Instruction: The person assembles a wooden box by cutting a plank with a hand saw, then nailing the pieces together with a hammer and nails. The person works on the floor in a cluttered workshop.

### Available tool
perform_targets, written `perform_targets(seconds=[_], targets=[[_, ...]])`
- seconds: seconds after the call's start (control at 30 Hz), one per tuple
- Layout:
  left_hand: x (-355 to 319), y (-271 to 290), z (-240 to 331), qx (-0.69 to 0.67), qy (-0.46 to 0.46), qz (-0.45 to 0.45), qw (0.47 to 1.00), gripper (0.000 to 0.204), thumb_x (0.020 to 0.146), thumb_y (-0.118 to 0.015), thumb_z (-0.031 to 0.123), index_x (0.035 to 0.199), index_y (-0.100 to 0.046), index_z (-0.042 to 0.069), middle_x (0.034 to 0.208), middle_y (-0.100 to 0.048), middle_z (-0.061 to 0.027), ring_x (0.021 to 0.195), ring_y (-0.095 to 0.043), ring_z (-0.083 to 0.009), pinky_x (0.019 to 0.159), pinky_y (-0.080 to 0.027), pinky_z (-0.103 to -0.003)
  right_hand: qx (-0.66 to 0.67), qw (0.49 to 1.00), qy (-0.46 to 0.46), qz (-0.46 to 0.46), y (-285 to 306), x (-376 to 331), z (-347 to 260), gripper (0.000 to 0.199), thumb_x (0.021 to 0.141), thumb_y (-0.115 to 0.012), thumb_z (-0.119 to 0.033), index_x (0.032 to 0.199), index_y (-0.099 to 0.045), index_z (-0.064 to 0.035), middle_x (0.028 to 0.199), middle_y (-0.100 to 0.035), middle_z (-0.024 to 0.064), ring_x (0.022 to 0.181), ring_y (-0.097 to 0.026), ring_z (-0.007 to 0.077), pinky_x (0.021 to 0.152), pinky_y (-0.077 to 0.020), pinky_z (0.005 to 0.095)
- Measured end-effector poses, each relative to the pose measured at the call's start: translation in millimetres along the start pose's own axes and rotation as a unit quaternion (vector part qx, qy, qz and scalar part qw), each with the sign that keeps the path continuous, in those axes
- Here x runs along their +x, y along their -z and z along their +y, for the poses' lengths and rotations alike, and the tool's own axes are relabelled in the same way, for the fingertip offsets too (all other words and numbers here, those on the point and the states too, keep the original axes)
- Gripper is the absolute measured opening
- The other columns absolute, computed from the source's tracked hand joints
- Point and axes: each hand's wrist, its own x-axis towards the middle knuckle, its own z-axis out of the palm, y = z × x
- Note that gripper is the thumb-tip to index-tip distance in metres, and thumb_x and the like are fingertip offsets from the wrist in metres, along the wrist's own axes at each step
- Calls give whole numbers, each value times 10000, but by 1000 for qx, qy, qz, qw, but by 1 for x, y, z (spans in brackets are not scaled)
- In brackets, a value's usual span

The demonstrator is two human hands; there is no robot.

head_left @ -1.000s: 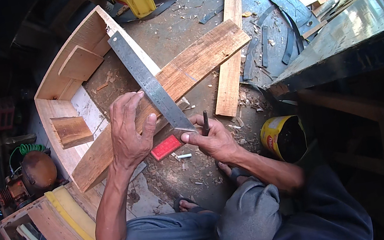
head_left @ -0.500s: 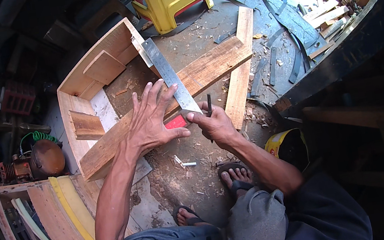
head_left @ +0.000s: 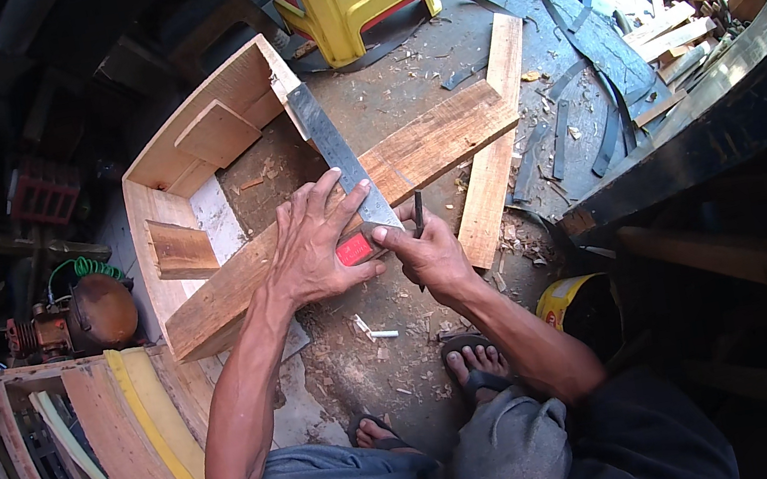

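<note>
Lying across the plank [head_left: 447, 134] at frame centre, the square [head_left: 335, 146] is pinched in the right hand [head_left: 434, 253] with a dark stick [head_left: 418, 208]; left hand [head_left: 308, 255] spread wide. Faint line [head_left: 404, 177] marked; no cut visible there.

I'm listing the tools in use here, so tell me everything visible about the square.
The square has a long, straight grey blade that looks like metal, and a shorter, partly hidden handle with a red face. The blade slants across the wooden plank, its far end by the pale wooden frame. The left hand touches the blade; the right hand grips near the corner.
</note>
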Motion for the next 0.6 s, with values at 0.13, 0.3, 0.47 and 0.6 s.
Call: perform_targets(seconds=[0.13,0.3,0.47,0.6], targets=[[-1,-1,1,12,14,-8,1000,1113,618,-875,620,1569,-439,239,1586,-322,-157,1414,-352,-404,1127,-307,-549,-3,1000,-14,-1,-1,-2,-5,358,939,-775,-291,1103,-565,-51,579,-481,-59,419,-378,43,393,-251,248],[2,-2,1,10,10,-13,1000,1129,600,-884,612,1570,-439,244,1593,-314,-148,1408,-345,-405,1132,-298,-548,-5,1000,-29,-3,4,-3,-9,366,944,-770,-294,1118,-563,-48,572,-478,-58,417,-386,49,397,-256,252],[-1,-3,-3,-13,4,-5,1000,1143,586,-901,585,1573,-434,248,1592,-313,-152,1414,-341,-399,1140,-292,-543,-13,1000,-24,-13,1,-2,-7,355,951,-766,-292,1110,-554,-55,571,-467,-76,422,-384,40,403,-256,247],[0,-1,-2,-8,5,-8,1000,1143,586,-902,576,1574,-433,245,1589,-317,-156,1415,-341,-400,1145,-288,-542,-7,999,-30,-7,1,-3,-9,355,952,-763,-287,1124,-547,-63,572,-476,-77,423,-383,40,403,-252,247]])
